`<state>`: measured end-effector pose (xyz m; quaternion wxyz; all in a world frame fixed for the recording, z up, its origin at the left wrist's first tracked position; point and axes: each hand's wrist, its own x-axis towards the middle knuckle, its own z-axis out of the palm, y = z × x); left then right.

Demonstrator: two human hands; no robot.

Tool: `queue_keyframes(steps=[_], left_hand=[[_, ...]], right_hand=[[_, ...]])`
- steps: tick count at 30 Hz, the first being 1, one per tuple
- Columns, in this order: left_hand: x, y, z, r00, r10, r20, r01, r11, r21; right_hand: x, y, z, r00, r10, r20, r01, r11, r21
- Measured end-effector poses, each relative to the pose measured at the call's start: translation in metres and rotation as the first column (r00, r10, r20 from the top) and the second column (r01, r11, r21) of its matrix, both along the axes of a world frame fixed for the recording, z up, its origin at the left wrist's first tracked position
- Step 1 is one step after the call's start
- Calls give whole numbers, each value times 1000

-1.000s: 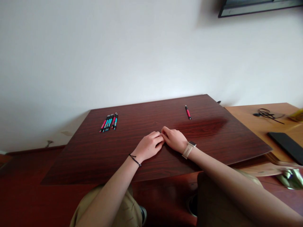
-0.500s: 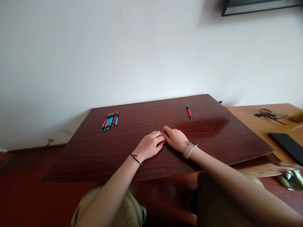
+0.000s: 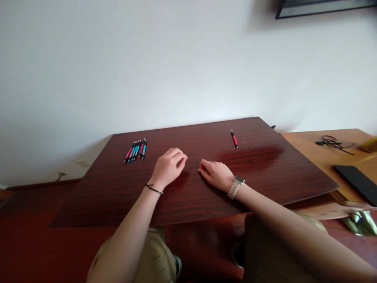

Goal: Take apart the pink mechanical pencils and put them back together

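My left hand (image 3: pixel 169 167) is over the middle of the dark wooden table (image 3: pixel 188 204), its fingers loosely bent and nothing seen in them. A black cord bracelet circles that wrist. Up and left of it, a row of pink and turquoise pens (image 3: pixel 136 151) with black ends lies side by side. My right hand (image 3: pixel 218 174) rests on the tabletop, fingers curled loosely and the thumb a little apart, with nothing visible in it. It wears a light-banded watch (image 3: pixel 235 186). Beyond it, a single pink and black pen (image 3: pixel 234 139) lies alone near the back right.
A lighter wooden table (image 3: pixel 318 151) adjoins on the right, bearing a coiled black cable (image 3: pixel 332 142) and a flat black object (image 3: pixel 355 182). A white wall (image 3: pixel 176 67) stands behind. A dark-framed screen (image 3: pixel 324 10) hangs at the upper right. Shoes show on the floor below right.
My hands were touching at the fingertips and are now apart. The left hand has moved left and slightly away from me; the right has stayed nearly in place. The pens lie as before.
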<state>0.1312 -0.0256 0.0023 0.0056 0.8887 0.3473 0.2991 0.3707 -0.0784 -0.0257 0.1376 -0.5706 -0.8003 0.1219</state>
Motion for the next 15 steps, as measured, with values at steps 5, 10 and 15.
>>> queue_keyframes(steps=[5,10,15], left_hand=[[-88,39,10,740,628,240,-656,754,49],[-170,48,-11,425,897,120,-901,432,-44],[-200,39,-21,336,936,-105,-937,321,-137]], right_hand=[[1,-1,-1,1000,21,-21,-20,1000,12],[2,-2,-3,998,48,-49,-47,999,25],[2,-3,-4,996,61,-60,-59,997,41]])
